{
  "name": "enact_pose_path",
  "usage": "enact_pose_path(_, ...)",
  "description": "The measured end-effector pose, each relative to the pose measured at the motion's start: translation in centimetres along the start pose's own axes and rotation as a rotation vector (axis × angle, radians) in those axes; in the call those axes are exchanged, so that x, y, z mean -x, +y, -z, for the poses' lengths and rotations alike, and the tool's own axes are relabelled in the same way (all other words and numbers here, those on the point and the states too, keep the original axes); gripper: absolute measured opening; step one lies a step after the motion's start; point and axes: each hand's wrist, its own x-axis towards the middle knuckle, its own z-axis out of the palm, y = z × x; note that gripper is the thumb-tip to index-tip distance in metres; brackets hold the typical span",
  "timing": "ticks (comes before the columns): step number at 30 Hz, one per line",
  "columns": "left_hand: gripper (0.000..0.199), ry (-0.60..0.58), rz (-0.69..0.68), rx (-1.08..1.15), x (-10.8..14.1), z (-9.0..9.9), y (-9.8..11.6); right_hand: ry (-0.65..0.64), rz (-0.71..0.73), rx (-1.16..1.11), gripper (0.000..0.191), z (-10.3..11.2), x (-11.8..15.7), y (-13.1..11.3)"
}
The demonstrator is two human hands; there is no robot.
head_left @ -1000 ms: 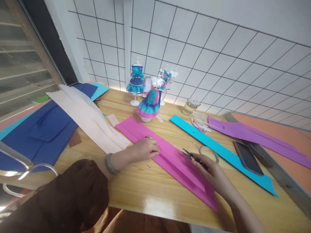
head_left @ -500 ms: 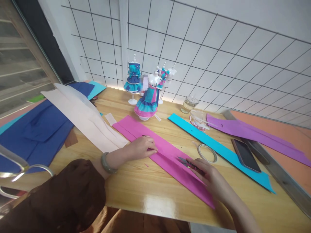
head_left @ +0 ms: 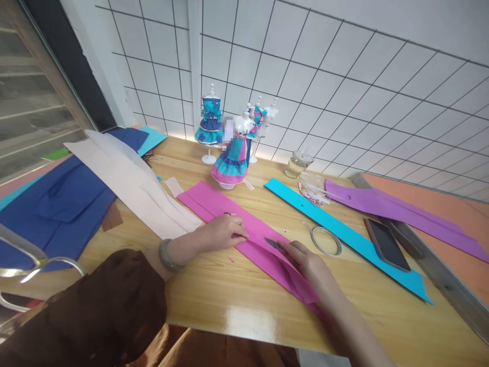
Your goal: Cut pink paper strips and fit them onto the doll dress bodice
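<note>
A long folded pink cloth lies slantwise across the wooden table. My left hand, with a bracelet at the wrist, pinches the cloth's near edge. In my right hand are small dark scissors, their blades over the cloth and pointing toward my left hand. Below the right hand the pink cloth is lifted and wrinkled, and its near end is partly hidden by the wrist.
Blue cloth, pale cloth and large scissors lie left. Small dressed mannequins and a glass stand behind. Tape, a turquoise strip, a phone and purple cloth lie right.
My right hand and the small scissors have moved left and slightly up along the pink cloth, whose near part is now more wrinkled. The blades look closer together. My left hand has stayed in place.
</note>
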Motion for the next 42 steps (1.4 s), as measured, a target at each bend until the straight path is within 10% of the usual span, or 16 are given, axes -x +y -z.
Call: enact_pose_path(42,0.024,-0.058,-0.177,-0.168,0.2,0.0,0.3,0.022,0.085,0.102,0.049,-1.8,-0.9,0.0)
